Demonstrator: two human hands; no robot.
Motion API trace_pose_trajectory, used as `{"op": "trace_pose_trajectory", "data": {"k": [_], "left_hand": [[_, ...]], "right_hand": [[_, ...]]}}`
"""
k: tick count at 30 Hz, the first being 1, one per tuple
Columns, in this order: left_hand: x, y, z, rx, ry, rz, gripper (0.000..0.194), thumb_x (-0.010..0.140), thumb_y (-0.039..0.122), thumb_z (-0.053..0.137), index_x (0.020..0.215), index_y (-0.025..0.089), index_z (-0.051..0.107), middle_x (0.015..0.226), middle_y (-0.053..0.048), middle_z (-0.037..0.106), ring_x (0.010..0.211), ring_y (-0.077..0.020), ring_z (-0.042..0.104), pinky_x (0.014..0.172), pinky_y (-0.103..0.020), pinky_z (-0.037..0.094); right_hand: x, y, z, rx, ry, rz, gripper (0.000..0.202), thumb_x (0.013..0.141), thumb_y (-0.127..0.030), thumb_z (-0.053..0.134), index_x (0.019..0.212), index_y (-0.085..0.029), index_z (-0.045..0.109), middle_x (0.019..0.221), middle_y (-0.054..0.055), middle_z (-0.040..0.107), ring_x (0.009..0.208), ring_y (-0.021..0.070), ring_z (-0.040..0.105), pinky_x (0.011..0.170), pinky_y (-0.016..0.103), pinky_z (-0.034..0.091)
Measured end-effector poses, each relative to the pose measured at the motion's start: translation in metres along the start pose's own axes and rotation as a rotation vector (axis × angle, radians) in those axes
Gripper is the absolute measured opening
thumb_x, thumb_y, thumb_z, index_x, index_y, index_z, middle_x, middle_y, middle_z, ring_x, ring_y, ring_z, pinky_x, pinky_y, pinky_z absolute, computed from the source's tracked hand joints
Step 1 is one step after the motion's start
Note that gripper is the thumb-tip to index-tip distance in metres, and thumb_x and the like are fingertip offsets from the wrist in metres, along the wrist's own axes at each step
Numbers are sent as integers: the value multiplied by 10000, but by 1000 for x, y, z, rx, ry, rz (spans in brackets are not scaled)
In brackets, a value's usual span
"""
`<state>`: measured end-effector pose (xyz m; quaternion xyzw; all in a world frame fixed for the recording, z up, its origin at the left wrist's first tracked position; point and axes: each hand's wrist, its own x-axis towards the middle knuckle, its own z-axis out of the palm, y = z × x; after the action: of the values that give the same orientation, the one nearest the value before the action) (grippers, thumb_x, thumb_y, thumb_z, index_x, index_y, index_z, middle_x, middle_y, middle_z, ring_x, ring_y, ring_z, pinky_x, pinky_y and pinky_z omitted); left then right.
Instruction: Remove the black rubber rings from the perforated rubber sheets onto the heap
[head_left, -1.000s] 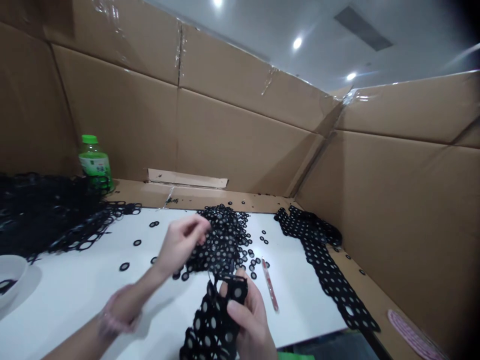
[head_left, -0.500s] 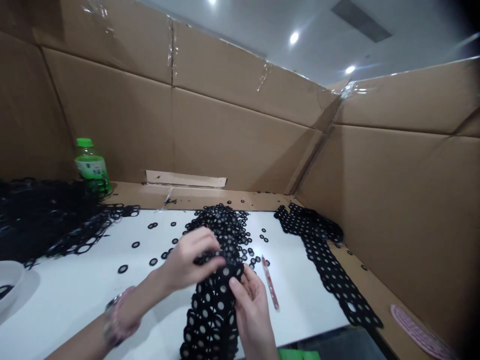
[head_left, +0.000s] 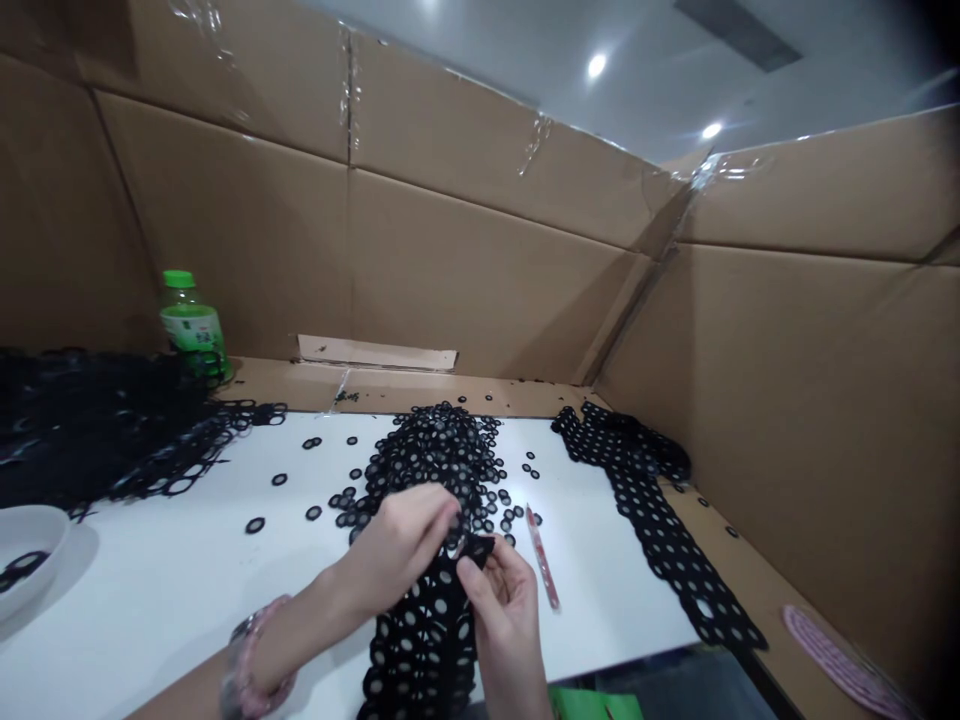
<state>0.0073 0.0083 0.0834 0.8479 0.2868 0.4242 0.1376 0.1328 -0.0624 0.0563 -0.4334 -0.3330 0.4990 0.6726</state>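
A black strip with rows of pale round dots (head_left: 420, 640) runs from the middle of the white board towards me. My right hand (head_left: 506, 610) pinches its far right edge between thumb and fingers, lifting that edge slightly. Over the strip's far end, my left hand (head_left: 409, 535) is closed with thumb and fingertips together, close to the right fingertips. Whatever lies in that pinch is too small to make out. Just beyond both hands is a heap of small black rings with pale centres (head_left: 435, 445), partly hidden by my left hand.
Loose rings lie around the heap. A red pen (head_left: 543, 560) rests to the right, and another dotted strip (head_left: 667, 545) stretches along the right edge. Black net-like scraps (head_left: 97, 430), a green-capped bottle (head_left: 196, 335) and a white bowl (head_left: 56, 560) are left. Cardboard walls (head_left: 480, 260) surround the board.
My left hand has swung right and slightly down, its spread thumb and fingers now closed at the strip's end. The right hand keeps its hold, and the strip's edge is tilted up more.
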Motion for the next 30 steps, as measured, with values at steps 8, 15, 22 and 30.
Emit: {"op": "trace_pose_trajectory", "data": {"k": [8,15,22,30], "left_hand": [[37,-99,15,308,-34,-218,269,896,225,327,751,163,545,782,-47,576,737,-169,550,703,-284,442],[19,-67,12,190,40,34,148,870,225,438,878,175,577,877,-59,593,835,-175,544,752,-308,445],[2,-9,-38,-60,58,267,219,867,113,427,995,201,580,872,-64,619,784,-146,574,677,-256,466],[-1,15,-40,-124,-309,235,232,804,277,585,1006,164,603,918,-98,632,819,-183,576,712,-275,485]], "right_hand": [[2,3,1,159,112,145,352,593,-293,758,901,-169,641,935,59,678,996,215,573,881,323,438],[10,5,-3,40,81,88,433,619,-276,754,986,-176,546,794,18,683,775,155,628,715,250,484],[9,4,4,-72,-9,15,440,638,-291,730,966,-175,460,625,-8,649,578,131,611,555,214,464],[2,0,7,-87,-118,28,492,627,-278,734,984,-191,407,599,-6,654,502,110,579,486,186,428]]}}
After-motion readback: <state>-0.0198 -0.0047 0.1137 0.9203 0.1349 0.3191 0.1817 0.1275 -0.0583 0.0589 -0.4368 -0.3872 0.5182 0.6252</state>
